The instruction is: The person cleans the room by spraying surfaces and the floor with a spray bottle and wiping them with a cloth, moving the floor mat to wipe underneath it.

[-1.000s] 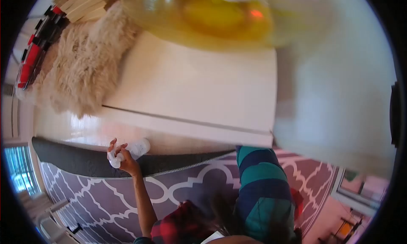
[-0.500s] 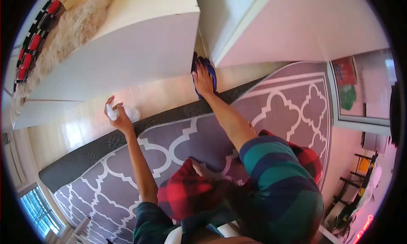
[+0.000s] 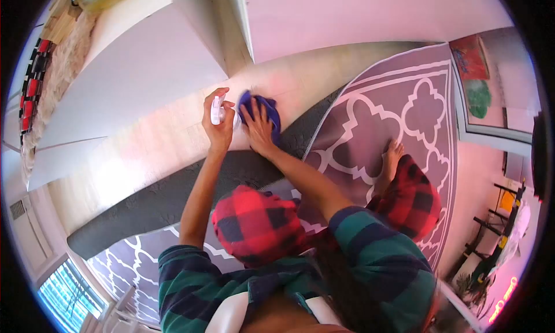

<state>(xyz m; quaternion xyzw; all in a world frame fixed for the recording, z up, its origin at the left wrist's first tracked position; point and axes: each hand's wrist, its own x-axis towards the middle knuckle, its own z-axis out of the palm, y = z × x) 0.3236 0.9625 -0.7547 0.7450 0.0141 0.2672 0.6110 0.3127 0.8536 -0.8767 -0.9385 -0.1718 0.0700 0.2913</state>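
head view, left fingers [image 3: 219, 92] gripping half-hidden bottle [image 3: 217, 111], right fingers [image 3: 255, 113] splayed on cloth [image 3: 273, 114]

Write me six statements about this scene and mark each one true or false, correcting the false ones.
1. The left hand holds a spray bottle. True.
2. The spray bottle's head is black. False: it is white.
3. The right hand is spread on a blue cloth. True.
4. The cloth is held up in the air. False: it lies on the pale floor.
5. The rug carries a white pattern. True.
6. The two hands are far apart. False: they are close together, side by side.
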